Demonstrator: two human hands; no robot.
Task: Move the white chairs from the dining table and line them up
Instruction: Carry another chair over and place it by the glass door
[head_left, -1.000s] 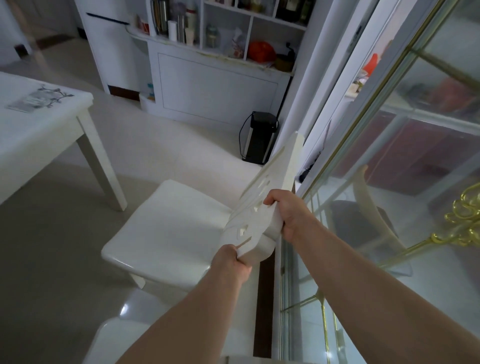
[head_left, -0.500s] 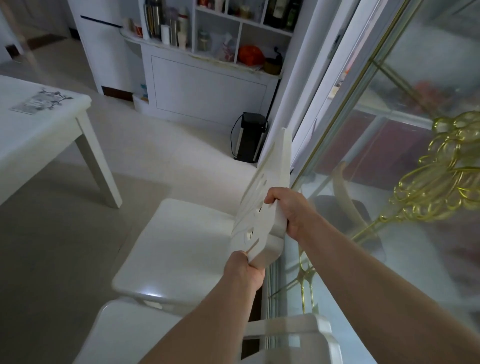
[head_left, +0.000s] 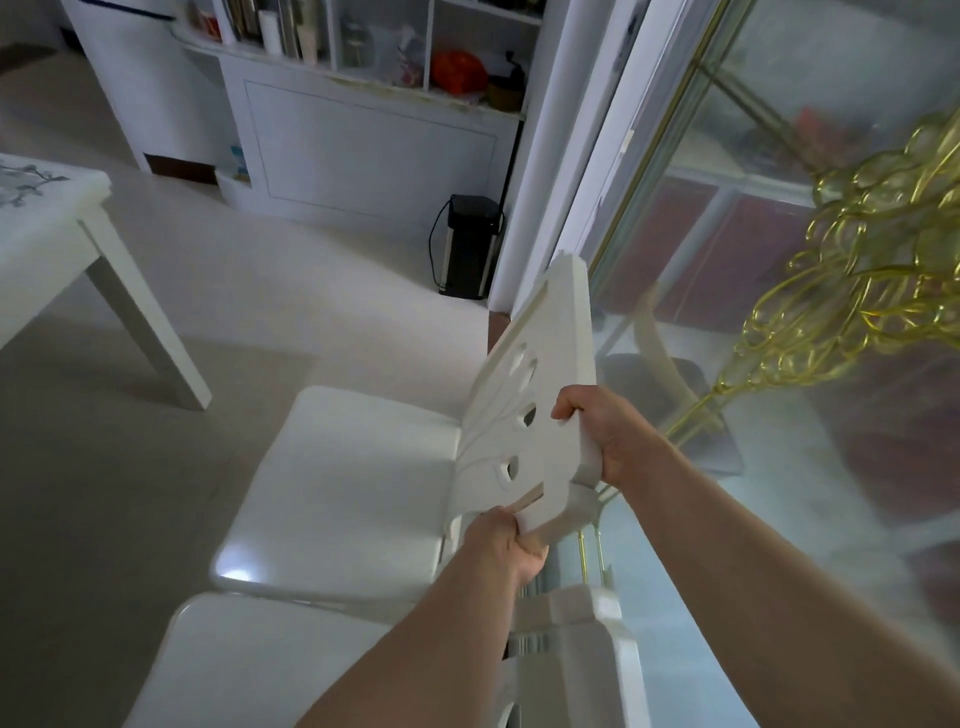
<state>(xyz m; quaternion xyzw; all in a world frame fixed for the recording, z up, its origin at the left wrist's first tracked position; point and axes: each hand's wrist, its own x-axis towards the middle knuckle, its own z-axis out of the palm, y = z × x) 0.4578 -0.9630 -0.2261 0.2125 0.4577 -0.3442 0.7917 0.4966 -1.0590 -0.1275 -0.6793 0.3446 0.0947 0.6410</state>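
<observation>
Fingers (head_left: 565, 411) of the right hand (head_left: 621, 441) are being clamped over the top edge of the backrest (head_left: 540, 384) of a white chair (head_left: 343, 488), with the fingertips lying on its front face. The near end of the same backrest is being gripped by the left hand (head_left: 506, 543), its fingers curled round the panel's edge. The chair is being held just beside a glass sliding door (head_left: 779, 249), with its seat pointing away from the door toward the open tiled floor (head_left: 104, 467). Whether its legs are touching the floor cannot be told. A second white chair (head_left: 260, 665) is standing at the lower edge of the view, close to the gripped chair's seat and facing the same way. The white worktop (head_left: 47, 234) of the dining table is showing at the far left, well apart from both chairs. A black appliance (head_left: 467, 244) with a cord is sitting on the floor beside the door frame, in front of a white shelving cabinet (head_left: 363, 140).
</observation>
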